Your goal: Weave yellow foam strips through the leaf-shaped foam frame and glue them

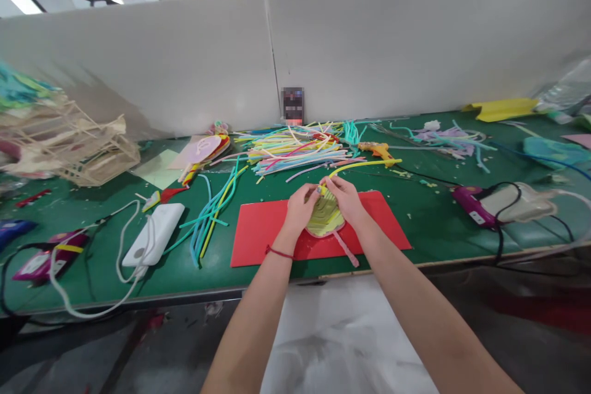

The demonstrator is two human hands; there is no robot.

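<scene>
Both my hands meet over a small fan-shaped piece [325,220] covered in rows of yellow-green strips, with a pink handle [346,249] pointing toward me. It lies on a red mat [258,231]. My left hand [300,208] pinches its top left edge with curled fingers. My right hand [346,200] presses on the top right and holds the end of a long yellow strip [364,165] that runs off to the right.
A heap of coloured strips [295,149] lies behind the mat on the green table [415,209], with an orange glue gun [376,149], a purple glue gun [471,206], a white power bank [154,233] with cable, and wooden stick frames [69,141] at left. White partition behind.
</scene>
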